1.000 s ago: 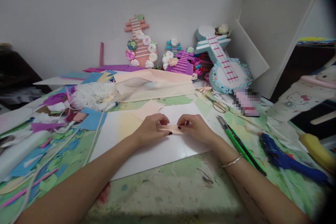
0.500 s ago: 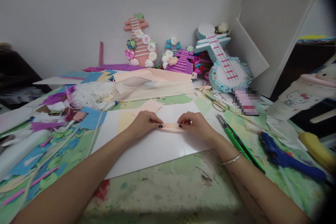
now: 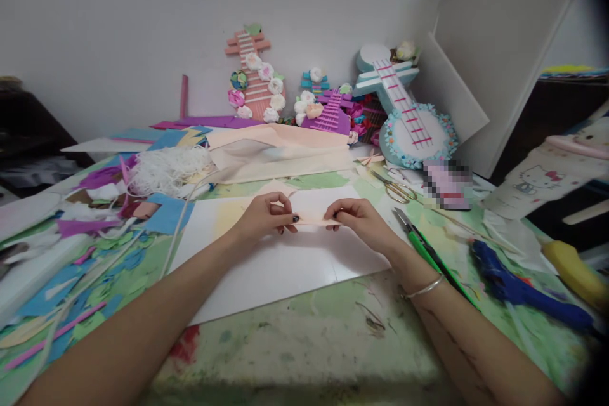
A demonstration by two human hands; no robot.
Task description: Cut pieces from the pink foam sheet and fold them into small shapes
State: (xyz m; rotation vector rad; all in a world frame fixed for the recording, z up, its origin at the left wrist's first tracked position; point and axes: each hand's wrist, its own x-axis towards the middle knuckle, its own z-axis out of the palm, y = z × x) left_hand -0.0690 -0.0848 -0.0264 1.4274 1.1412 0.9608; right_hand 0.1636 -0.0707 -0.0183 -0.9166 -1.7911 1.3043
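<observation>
Between my hands is a small strip of pale peach paper (image 3: 311,220), held just above a white board (image 3: 266,285). My left hand (image 3: 269,216) pinches its left end between thumb and fingers. At the right end, my right hand (image 3: 356,219) pinches it the same way. Behind my left hand, another piece of peach paper (image 3: 273,188) lies on the board's far edge. A green utility knife (image 3: 423,247) rests beside my right wrist, and gold-handled scissors (image 3: 398,189) lie beyond it.
On the right are a blue glue gun (image 3: 528,292) and a printed white cup (image 3: 533,174). A heap of white string (image 3: 166,171) and paper scraps (image 3: 114,273) cover the left. Larger peach sheets (image 3: 285,158) lie behind the board, with decorated instrument-shaped crafts (image 3: 419,127) against the wall.
Both hands have lifted slightly off the board with the peach strip. The strip has tilted so that more of its face shows, and my fingers have shifted on its ends.
</observation>
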